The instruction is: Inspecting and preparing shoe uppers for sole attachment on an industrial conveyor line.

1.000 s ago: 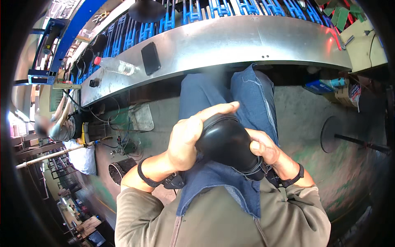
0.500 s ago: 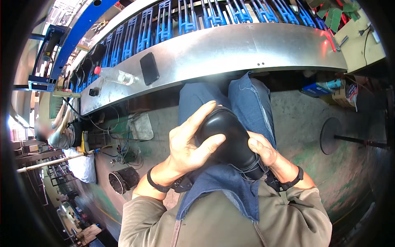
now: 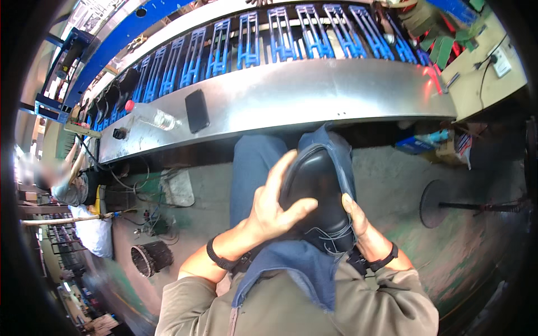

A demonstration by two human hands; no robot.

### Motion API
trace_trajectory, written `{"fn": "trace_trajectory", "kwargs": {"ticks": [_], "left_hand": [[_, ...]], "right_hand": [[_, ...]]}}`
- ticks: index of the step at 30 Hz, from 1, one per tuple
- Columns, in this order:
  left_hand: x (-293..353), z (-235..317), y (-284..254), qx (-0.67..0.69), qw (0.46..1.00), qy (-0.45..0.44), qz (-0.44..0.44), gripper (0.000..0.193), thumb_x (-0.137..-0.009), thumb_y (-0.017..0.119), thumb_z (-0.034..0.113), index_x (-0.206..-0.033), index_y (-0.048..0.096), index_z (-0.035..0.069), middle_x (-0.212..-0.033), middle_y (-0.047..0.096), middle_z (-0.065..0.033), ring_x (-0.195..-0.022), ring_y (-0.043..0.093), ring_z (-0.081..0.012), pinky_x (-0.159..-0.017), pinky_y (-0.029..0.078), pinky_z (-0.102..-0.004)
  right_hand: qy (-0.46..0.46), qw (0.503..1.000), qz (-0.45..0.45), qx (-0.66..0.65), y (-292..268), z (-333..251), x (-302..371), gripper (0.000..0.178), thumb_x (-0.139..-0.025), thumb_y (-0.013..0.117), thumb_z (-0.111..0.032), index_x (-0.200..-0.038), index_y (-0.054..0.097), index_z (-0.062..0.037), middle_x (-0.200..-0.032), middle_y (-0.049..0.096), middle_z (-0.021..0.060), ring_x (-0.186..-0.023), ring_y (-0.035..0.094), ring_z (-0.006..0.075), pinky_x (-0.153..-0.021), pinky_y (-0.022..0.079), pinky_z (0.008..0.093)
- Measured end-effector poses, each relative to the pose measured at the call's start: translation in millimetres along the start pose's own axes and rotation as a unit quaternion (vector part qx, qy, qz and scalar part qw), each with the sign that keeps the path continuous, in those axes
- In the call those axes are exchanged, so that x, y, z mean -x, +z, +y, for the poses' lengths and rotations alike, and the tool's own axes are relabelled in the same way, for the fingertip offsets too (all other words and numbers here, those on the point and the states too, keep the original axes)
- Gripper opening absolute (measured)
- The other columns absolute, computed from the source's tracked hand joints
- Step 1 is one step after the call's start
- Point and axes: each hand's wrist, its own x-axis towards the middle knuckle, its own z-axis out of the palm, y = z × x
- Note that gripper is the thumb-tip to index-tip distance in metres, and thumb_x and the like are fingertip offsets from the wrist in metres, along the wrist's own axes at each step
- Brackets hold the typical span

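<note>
Glossy black, round-toed lace-up shoe [image 3: 315, 185]: above blue-clothed lap [image 3: 246, 185], between both hands, neither nearer; long axis toe-away. Left hand [image 3: 270, 211]: thumb and forefinger spread wide at left side, grip unclear. Right hand [image 3: 358, 219]: clasping right side.

Black shoe [image 3: 318, 182] between left grip [image 3: 272, 213] and right grip [image 3: 358, 221], phone [image 3: 196, 111] and bottle [image 3: 154, 116] on metal ledge [image 3: 291, 92]

Passable over the worktop [image 3: 314, 92] right of the phone [image 3: 197, 111], blocked leftward by the bottle [image 3: 161, 119], at the far edge by blue racks [image 3: 287, 52].
</note>
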Motion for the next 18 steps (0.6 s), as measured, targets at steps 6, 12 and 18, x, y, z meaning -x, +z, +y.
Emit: {"fn": "trace_trajectory", "kwargs": {"ticks": [6, 12, 18], "left_hand": [[-12.6, 3.8, -3.1, -0.024, 0.996, 0.085, -0.018, 0.080, -0.093, 0.073, 0.030, -0.152, 0.032, -0.004, -0.122, 0.066, -0.0257, -0.110, 0.069, -0.0304, -0.094, 0.053, -0.0363], [-22.2, 4.4, -9.6, -0.072, 0.989, 0.128, -0.026, 0.061, -0.099, 0.063, 0.021, -0.149, 0.039, -0.004, -0.130, 0.063, -0.0264, -0.105, 0.071, -0.0372, -0.089, 0.055, -0.0369], [-19.9, 12.6, -8.4, -0.170, 0.979, 0.098, -0.052, 0.061, -0.099, 0.060, 0.015, -0.151, 0.034, -0.003, -0.083, 0.069, -0.0256, -0.071, 0.070, -0.0409, -0.064, 0.056, -0.0447]], "right_hand": [[0.002, 0.926, 0.014, -0.378, 21.3, -12.8, -8.2, 0.071, -0.104, 0.043, -0.053, -0.149, 0.039, 0.0018, -0.144, 0.052, 0.0217, -0.128, 0.058, 0.0312, -0.108, 0.049, 0.0434], [0.034, 0.954, 0.037, -0.297, 34.6, -20.4, -10.5, 0.080, -0.096, 0.042, -0.069, -0.135, 0.052, 0.0004, -0.106, 0.068, 0.0268, -0.078, 0.071, 0.0420, -0.067, 0.061, 0.0478], [0.086, 0.921, 0.122, -0.359, 34.8, -16.4, -10.0, 0.083, -0.093, 0.045, -0.071, -0.132, 0.054, 0.0014, -0.102, 0.069, 0.0279, -0.075, 0.070, 0.0441, -0.066, 0.061, 0.0499]]}}
